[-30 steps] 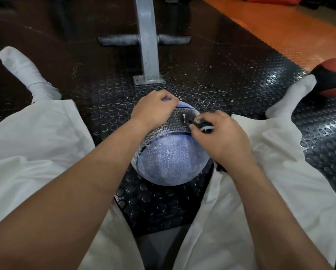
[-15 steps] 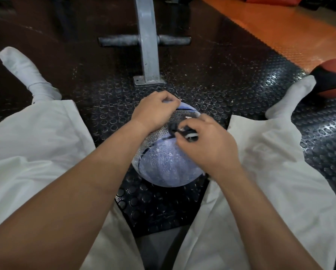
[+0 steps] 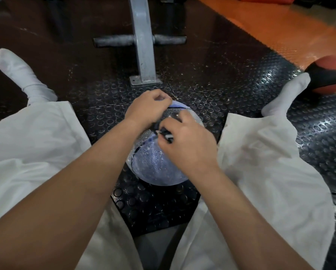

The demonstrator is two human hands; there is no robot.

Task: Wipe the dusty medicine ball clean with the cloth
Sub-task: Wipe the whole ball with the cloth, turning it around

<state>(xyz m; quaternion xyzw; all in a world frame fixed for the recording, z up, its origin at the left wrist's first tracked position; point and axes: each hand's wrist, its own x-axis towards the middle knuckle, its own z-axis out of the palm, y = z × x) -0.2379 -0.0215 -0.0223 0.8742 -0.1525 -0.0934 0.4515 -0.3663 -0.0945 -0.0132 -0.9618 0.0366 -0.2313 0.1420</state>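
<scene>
— Ball (image 3: 157,164)?
— On the floor (image 3: 202,78), under the left hand (image 3: 147,112), which curls over its top.
— Cloth (image 3: 164,132)?
— Dark, pinched in the right hand (image 3: 186,147), pressed on the ball just beside the left.

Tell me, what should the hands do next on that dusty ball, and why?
Probably the right hand should pull the dark cloth down over the near side of the ball: that blue part is speckled with pale dust, and the left hand holds the top to steady it.
</scene>
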